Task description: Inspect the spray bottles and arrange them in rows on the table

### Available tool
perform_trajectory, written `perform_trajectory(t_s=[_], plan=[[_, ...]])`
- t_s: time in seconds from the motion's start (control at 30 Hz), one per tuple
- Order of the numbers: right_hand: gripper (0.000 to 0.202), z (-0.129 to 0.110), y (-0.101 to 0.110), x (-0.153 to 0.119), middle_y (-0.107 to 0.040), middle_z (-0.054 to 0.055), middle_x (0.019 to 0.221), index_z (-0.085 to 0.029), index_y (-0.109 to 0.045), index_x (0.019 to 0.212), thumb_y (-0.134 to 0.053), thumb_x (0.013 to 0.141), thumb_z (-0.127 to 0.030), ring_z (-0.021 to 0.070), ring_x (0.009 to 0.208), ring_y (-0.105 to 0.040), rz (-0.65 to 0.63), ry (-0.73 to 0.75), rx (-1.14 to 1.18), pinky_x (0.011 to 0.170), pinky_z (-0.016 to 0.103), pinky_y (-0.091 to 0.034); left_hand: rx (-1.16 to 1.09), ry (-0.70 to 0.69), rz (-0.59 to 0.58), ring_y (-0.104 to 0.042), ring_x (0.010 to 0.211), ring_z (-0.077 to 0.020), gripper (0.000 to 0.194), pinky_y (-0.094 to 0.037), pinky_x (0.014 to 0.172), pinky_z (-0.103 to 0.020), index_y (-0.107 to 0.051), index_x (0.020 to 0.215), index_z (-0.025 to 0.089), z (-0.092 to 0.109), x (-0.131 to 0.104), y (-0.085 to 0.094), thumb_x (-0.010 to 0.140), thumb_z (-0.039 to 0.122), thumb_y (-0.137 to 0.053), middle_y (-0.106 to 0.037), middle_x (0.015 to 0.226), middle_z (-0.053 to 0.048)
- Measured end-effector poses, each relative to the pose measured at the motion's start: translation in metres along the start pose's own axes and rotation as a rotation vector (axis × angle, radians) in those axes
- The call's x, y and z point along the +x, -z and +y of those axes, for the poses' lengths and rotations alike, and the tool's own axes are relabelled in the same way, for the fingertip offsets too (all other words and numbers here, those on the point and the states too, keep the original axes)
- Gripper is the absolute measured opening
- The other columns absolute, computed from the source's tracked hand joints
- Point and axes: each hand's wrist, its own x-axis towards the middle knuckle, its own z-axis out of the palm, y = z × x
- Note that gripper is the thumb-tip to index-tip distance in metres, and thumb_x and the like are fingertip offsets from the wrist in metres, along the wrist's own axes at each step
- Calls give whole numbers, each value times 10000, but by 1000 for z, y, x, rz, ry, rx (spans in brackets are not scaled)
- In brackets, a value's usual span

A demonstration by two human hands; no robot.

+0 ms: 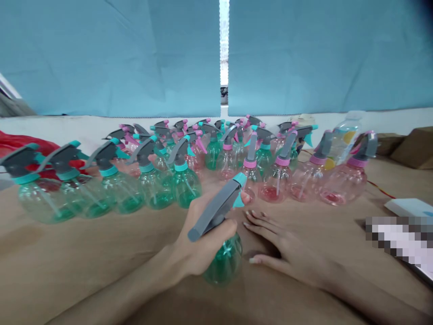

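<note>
My left hand (195, 250) is closed round the neck of a green spray bottle (223, 264), just below its grey spray head with a teal nozzle and trigger. The bottle leans a little, its nozzle pointing away from me and to the right. Part of its neck and collar is hidden by my fingers. Just right of the bottle, my right hand (287, 246) lies palm down on the tabletop (142, 271), fingers spread and nothing held. Its fingertips are close to the bottle without touching it.
Green spray bottles (185, 185) with teal collars line the left, pink spray bottles (275, 180) the right, with several more behind. A clear plastic bottle (348, 131), brown boxes (414, 146) and a white box (411, 207) stand right. Red cloth (43, 149) lies left; blue curtains (101, 58) hang behind.
</note>
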Motion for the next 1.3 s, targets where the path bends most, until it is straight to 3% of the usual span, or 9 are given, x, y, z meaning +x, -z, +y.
perform_trajectory(t_s=[0.2, 0.37, 0.53, 0.73, 0.97, 1.3], plan=[[712, 1, -1, 0, -297, 65, 1513, -193, -390, 1421, -477, 859, -620, 260, 1394, -274, 23, 4, 2, 1134, 490, -247, 26, 18, 7, -439, 558, -149, 43, -382, 512, -257, -513, 695, 233, -6, -2, 1, 689, 220, -472, -431, 585, 49], [698, 2, -3, 0, -306, 64, 1511, -201, -372, 1429, -477, 869, -604, 260, 1392, -280, 17, 7, -1, 1128, 500, -256, -10, 26, 24, -431, 524, -136, 95, -409, 509, -258, -519, 737, 240, -4, -1, 0, 667, 211, -460, -454, 599, 55], [679, 6, -6, -2, -313, 45, 1512, -251, -355, 1436, -515, 863, -577, 262, 1390, -285, 60, 28, 24, 1126, 505, -266, 7, 48, 84, -548, 652, -161, 192, -482, 632, -284, -541, 878, 248, -4, -3, -4, 697, 216, -486, -556, 750, 29], [683, 6, -6, -3, -309, 33, 1516, -288, -326, 1446, -541, 857, -559, 279, 1390, -282, 70, 29, 50, 1125, 522, -264, 53, 56, 109, -550, 621, -167, 84, -487, 597, -293, -515, 790, 245, -8, -5, -6, 711, 224, -497, -567, 702, 25], [689, 3, -3, -1, -306, 52, 1515, -234, -362, 1436, -509, 861, -585, 275, 1393, -276, 31, 11, 23, 1129, 517, -252, 53, 29, 84, -543, 584, -159, 98, -428, 515, -267, -498, 820, 253, -7, -4, -7, 737, 211, -467, -521, 644, 46], [677, 4, -5, -3, -335, 48, 1505, -276, -338, 1443, -547, 859, -546, 281, 1381, -303, 80, 28, 46, 1119, 524, -277, 50, 37, 94, -539, 610, -159, 87, -434, 543, -276, -498, 798, 248, -6, -4, -6, 740, 195, -461, -538, 677, 35]])
